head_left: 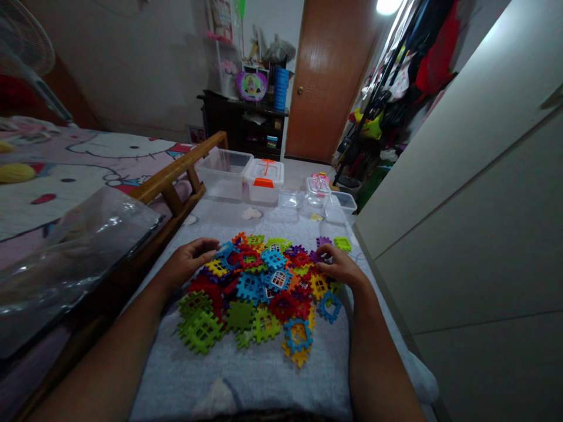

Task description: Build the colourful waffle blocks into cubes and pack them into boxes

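A heap of colourful plastic interlocking building pieces [250, 287] lies on the cloth-covered surface. Many are square with toothed edges, some with window grids. My left hand [191, 259] rests at the heap's far left, fingers stretched out beside a blue piece [227, 254]. At the far right, my right hand [341, 265] has bent fingers, thumb apart, close to a purple piece [315, 256]; I cannot tell whether it touches it. No piece shows in either hand. Nearer me lie a green window piece [201, 332] and a blue frame piece [298, 335]; another blue frame [329, 306] sits at the right.
Behind the heap stand a large clear bin [224, 176], a lidded box with orange latches [264, 183] and smaller clear containers [341, 205]. A wooden rail [176, 173] and a clear plastic bag [83, 246] flank the left. A pale cabinet [461, 193] borders the right.
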The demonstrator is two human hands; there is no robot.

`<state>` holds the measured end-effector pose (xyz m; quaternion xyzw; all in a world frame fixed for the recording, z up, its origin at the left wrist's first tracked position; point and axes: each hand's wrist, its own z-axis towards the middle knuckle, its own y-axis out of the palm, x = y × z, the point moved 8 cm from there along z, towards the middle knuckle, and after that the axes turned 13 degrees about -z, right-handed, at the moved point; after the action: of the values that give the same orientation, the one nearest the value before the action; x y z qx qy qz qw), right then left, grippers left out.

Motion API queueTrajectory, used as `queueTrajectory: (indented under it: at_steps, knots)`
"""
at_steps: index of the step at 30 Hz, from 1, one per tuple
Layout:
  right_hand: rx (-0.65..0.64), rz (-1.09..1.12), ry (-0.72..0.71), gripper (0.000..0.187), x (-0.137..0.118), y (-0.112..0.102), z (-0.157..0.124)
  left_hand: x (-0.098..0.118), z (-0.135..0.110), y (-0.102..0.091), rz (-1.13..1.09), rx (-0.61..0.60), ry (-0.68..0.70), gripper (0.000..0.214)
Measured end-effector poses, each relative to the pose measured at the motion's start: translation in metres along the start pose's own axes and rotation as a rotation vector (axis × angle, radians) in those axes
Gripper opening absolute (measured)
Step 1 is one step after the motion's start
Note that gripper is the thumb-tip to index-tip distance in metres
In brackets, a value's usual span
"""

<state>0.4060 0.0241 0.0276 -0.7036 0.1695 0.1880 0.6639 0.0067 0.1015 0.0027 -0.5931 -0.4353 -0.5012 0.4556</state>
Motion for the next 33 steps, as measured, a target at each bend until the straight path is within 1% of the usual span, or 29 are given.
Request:
queueTrajectory:
  at_steps: [2,4,7,9,12,16,21,24,30,33]
  knots:
    - [0.054,-0.005,-0.021,0.048,0.003,-0.002,0.002,0.002,-0.001,0.001,-0.009,0.003,0.002,0.066]
    - [0.132,-0.048,-0.023,0.056,0.009,-0.009,0.004,0.004,-0.001,0.001,-0.01,0.009,0.001,0.067]
    - [0.253,-0.21,0.016,0.054,0.017,-0.028,0.011,0.008,-0.002,0.003,-0.009,0.011,-0.002,0.067]
    - [0.274,-0.328,0.041,0.055,0.02,-0.039,0.019,0.009,-0.002,0.004,-0.011,0.014,-0.001,0.067]
    - [0.19,-0.454,0.032,0.058,0.02,-0.042,0.035,0.01,-0.002,0.004,-0.017,0.017,0.006,0.067]
    - [0.054,-0.551,0.009,0.061,0.019,-0.031,0.05,0.011,-0.003,0.003,-0.016,0.018,0.019,0.066]
    - [-0.03,-0.602,-0.004,0.063,0.023,-0.018,0.056,0.009,-0.003,0.002,-0.008,0.014,0.008,0.065]
    - [-0.055,-0.602,-0.007,0.064,0.024,-0.015,0.057,0.008,-0.003,0.002,-0.006,0.014,0.01,0.065]
    - [-0.051,-0.596,0.005,0.066,0.024,-0.016,0.057,0.01,-0.004,0.002,-0.007,0.027,0.009,0.066]
    - [-0.038,-0.616,0.002,0.073,0.018,-0.022,0.054,0.011,-0.004,0.002,-0.009,0.032,0.013,0.066]
